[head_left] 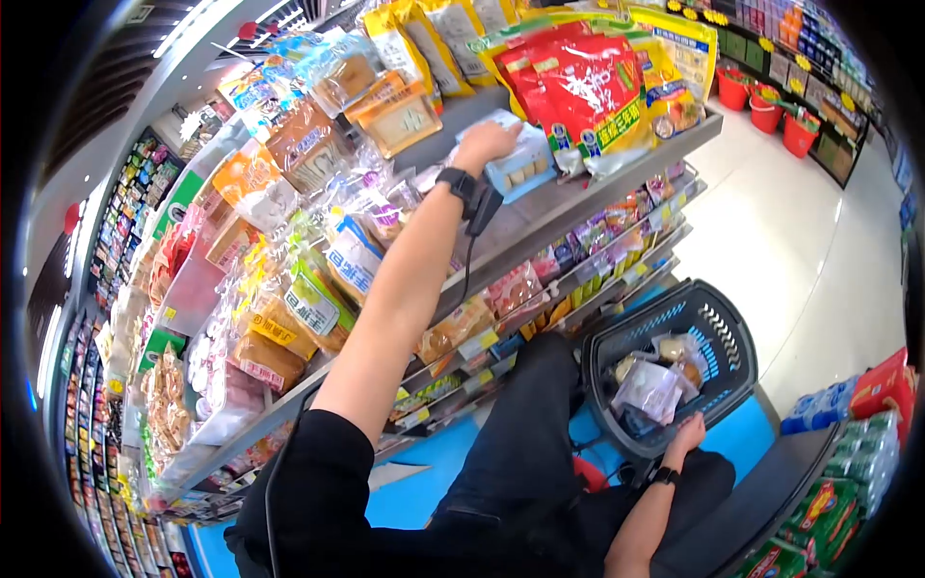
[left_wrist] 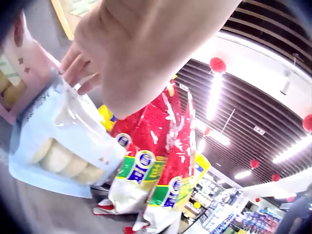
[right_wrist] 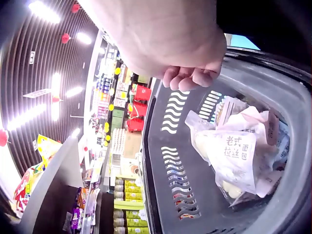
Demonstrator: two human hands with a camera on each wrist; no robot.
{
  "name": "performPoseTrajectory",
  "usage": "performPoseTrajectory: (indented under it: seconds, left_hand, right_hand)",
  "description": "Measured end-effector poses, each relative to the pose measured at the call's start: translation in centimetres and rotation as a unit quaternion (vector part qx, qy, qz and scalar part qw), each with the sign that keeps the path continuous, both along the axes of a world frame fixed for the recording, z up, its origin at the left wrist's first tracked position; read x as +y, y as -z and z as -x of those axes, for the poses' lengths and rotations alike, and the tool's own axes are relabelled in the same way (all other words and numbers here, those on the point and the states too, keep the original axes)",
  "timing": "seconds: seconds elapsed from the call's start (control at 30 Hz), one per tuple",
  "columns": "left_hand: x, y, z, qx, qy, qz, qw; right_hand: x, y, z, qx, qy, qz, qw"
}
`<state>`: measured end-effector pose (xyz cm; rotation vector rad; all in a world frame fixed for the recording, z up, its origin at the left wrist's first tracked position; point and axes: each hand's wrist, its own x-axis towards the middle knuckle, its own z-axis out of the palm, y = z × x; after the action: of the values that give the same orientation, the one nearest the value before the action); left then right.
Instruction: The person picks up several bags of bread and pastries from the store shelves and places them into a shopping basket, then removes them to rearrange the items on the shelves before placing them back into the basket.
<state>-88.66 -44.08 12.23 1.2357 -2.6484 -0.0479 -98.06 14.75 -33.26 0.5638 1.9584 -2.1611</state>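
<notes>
Black sleeve point(head_left: 313, 462): nearest us
Left hand point(head_left: 488, 143): grips the blue bag point(head_left: 532, 162) from above
Right hand point(head_left: 686, 438): at our basket point(head_left: 626, 349); its grip we cannot tell

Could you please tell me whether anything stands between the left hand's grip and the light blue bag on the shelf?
Nothing visible does: the left hand's grip is right at the top of the light blue bag. The red bags stand beside that bag, not in between.
</notes>
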Motion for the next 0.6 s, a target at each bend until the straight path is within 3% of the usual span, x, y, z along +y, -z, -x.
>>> performPoseTrajectory:
  seconds: [0.07, 0.17, 0.27, 0.4, 0.43, 0.53, 0.6]
  left_hand:
    - [1.2, 0.2, -0.9, 0.053, -0.083, 0.047, 0.994]
    - [3.0, -1.2, -1.4, -0.005, -0.081, 0.018, 0.997]
    - [2.3, -2.2, -1.3, 0.064, -0.091, 0.027, 0.993]
    - [6.2, -5.5, -2.0, 0.083, -0.047, 0.093, 0.991]
    - [7.5, -5.7, -2.2, 0.090, -0.009, 0.153, 0.984]
    - [11.8, -5.9, -2.7, 0.209, 0.060, 0.310, 0.925]
    - [14.9, -6.7, -2.9, 0.280, 0.089, 0.329, 0.898]
  right_hand:
    - [0.2, 0.8, -0.1, 0.009, 0.006, 0.023, 1.000]
    - [0.2, 1.1, 0.2, -0.015, 0.007, 0.008, 1.000]
    - [-0.4, -0.6, -0.2, -0.023, -0.002, 0.004, 1.000]
    - [-0.7, -0.6, -0.3, -0.038, -0.018, -0.001, 0.999]
    - [-0.8, -0.5, -0.2, -0.039, -0.021, 0.001, 0.999]
    - [-0.7, -0.5, -0.3, -0.043, -0.024, 0.003, 0.999]
    - [-0.6, -0.8, -0.3, -0.044, -0.028, -0.002, 0.999]
